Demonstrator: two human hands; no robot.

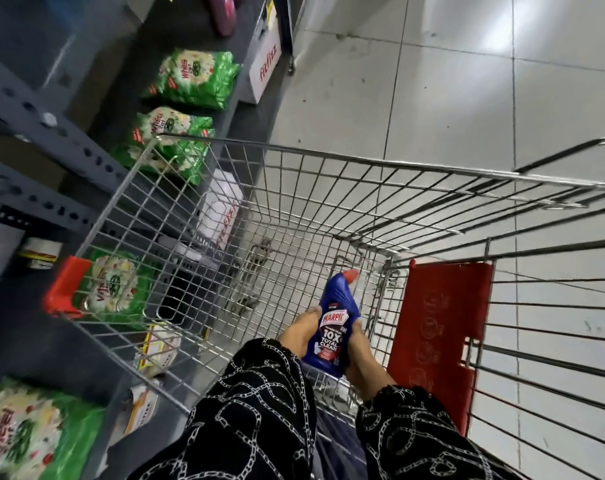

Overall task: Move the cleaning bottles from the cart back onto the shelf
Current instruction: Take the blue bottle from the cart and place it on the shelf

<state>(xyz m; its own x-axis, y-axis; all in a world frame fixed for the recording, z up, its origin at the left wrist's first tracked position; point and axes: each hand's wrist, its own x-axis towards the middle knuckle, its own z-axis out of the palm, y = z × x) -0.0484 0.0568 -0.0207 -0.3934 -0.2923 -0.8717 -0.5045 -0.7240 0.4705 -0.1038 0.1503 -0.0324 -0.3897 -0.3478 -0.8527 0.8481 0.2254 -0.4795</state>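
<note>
— Here, inside the wire shopping cart (245, 174): a blue Harpic toilet-cleaner bottle (335, 323), red-capped, held low near the basket floor at about 5 o'clock of the cart.

— Held how?

— Clasped from both sides. Left hand (302, 325) curled against the bottle's 9 o'clock flank, fingers wrapped on the label edge; right hand (358, 355) closed round the 3 o'clock flank and base. Neither spread flat. Both wrists in black chain-print sleeves (256, 410).

— Any other bottles left in the basket?

— None visible; only bare mesh and floor tiles showing through it. Likely the last one, though hard to tell near the blurred lower rim.

— And the destination?

— Grey metal shelf (176, 29) at 9 to 11 o'clock, just beside the cart, already stocked with green Wheel detergent packs (200, 77) and small boxes.

— Risks from here?

— Several. Bottle deep in the basket, so a lift straight toward 9 o'clock could clip the angled cap on the top rail and knock the grip loose. Smooth plastic, tapered neck: a slip likely if one hand lets go early. Red child-seat flap (439, 330) close at 3 o'clock, an easy snag for the right sleeve. Crowded shelf too, so a careless set-down could topple a detergent pack.
</note>
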